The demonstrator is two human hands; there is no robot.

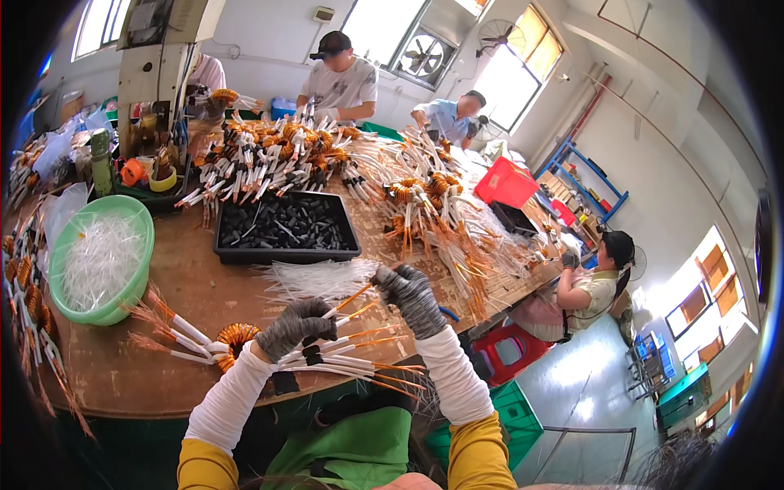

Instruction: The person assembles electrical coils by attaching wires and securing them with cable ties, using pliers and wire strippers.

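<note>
Wire-wound coil [238, 331] near the front of the tabletop [188, 269], with one white lead [330, 314] in the curled grip of gray-gloved left fingers [317, 327] and its copper end [353, 299] in a pinch between right fingers [389, 282]; beyond, clear strips [314, 279], then a black tray [286, 256] of black pieces [282, 229]; at left, a green basin [98, 317].

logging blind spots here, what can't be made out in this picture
In the head view:
Part of the orange coil: hidden by left hand and sleeve
Right hand: any contact with copper wire too small to tell
Floor of black tray: covered by black pieces
Coil bundles, far left: cut off by dark rim
</note>
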